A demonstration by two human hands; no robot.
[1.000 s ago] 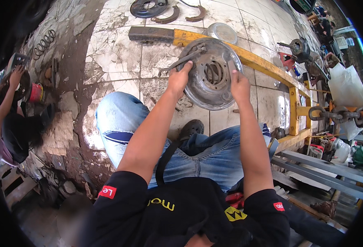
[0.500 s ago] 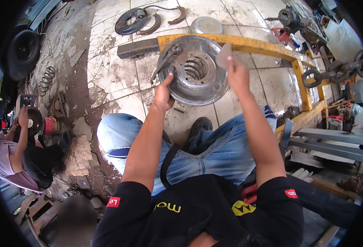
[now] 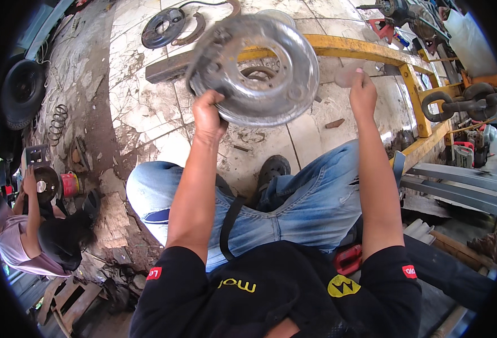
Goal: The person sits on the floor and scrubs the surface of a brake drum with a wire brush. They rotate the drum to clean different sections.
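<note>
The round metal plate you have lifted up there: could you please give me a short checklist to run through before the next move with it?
1. Left hand grips the round metal plate at its rim: ok.
2. Right hand on the plate: not ok, it is off it and holds a small pale piece.
3. Plate steady: cannot tell, its outline is blurred.
4. Tiled floor below free of parts: not ok, a dark backing plate and yellow frame lie there.
5. Other person well away: ok.
</note>
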